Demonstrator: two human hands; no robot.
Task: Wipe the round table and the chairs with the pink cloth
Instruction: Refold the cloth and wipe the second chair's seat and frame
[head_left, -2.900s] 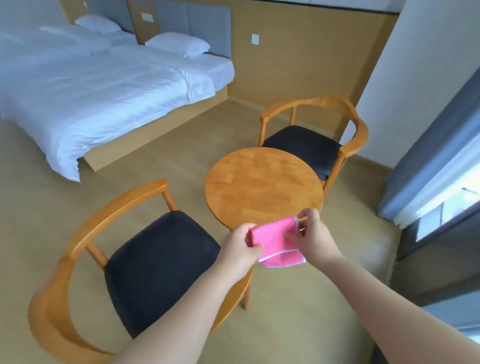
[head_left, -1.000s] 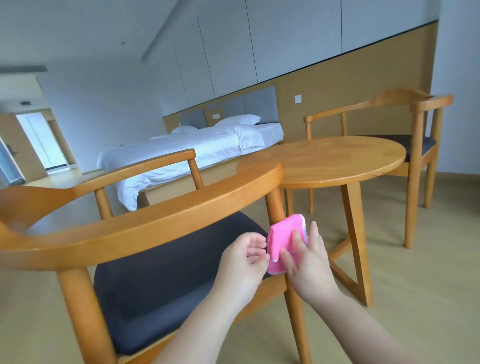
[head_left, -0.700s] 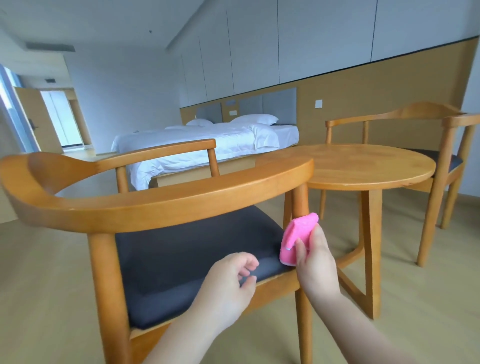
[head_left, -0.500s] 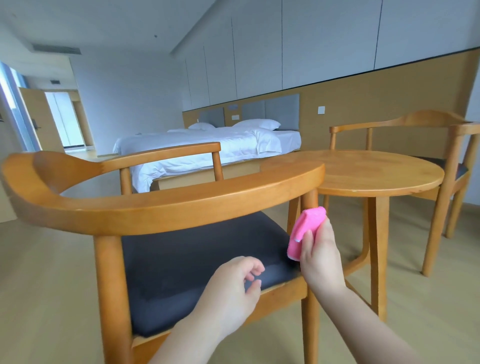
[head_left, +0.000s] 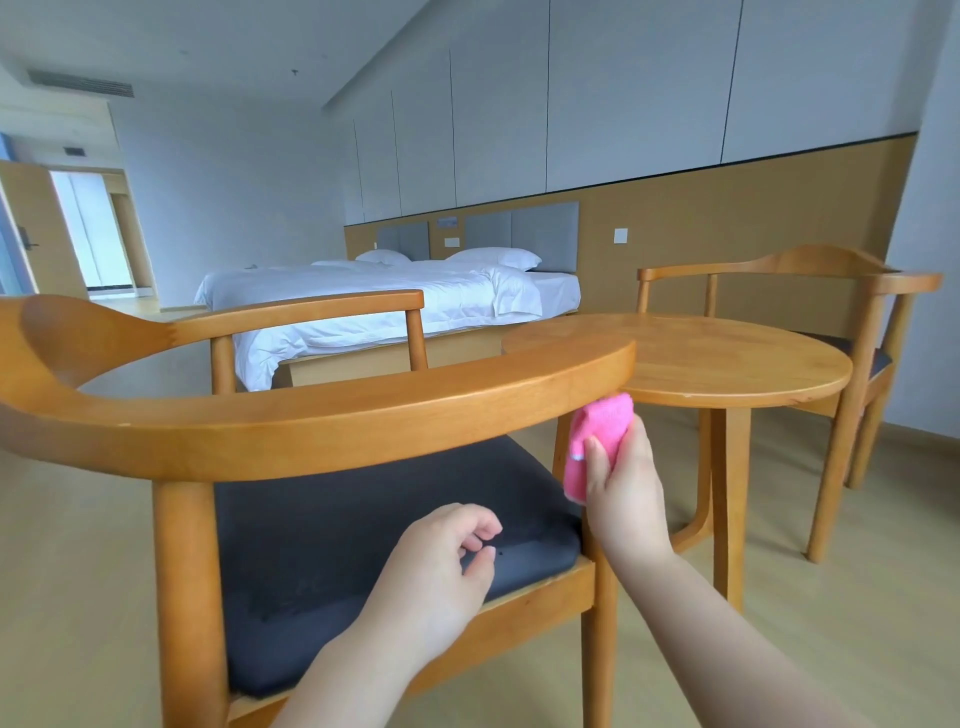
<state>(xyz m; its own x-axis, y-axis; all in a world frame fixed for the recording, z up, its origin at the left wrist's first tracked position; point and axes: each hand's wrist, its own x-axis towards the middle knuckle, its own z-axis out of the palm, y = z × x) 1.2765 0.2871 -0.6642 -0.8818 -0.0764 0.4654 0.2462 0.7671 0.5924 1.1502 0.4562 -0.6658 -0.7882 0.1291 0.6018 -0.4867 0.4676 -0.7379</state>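
Observation:
My right hand (head_left: 626, 488) grips the folded pink cloth (head_left: 597, 441) around the near chair's front right post, just under the end of the curved armrest. The near wooden chair (head_left: 322, 410) with a dark seat cushion fills the left and centre. My left hand (head_left: 441, 566) hovers over the front edge of that seat with loosely curled fingers, holding nothing. Behind the cloth stands the round wooden table (head_left: 727, 358). A second wooden chair (head_left: 841, 291) sits beyond the table at the right.
A bed with white linen (head_left: 384, 296) stands at the back, left of the table. A wood-panelled wall runs behind the far chair. Light wooden floor (head_left: 857, 597) stretches to the right of the table legs. A doorway (head_left: 88, 228) shows at far left.
The view dropped from above the table to chair height. My left hand let go of the cloth. My right hand slid the cloth up the chair post toward the armrest.

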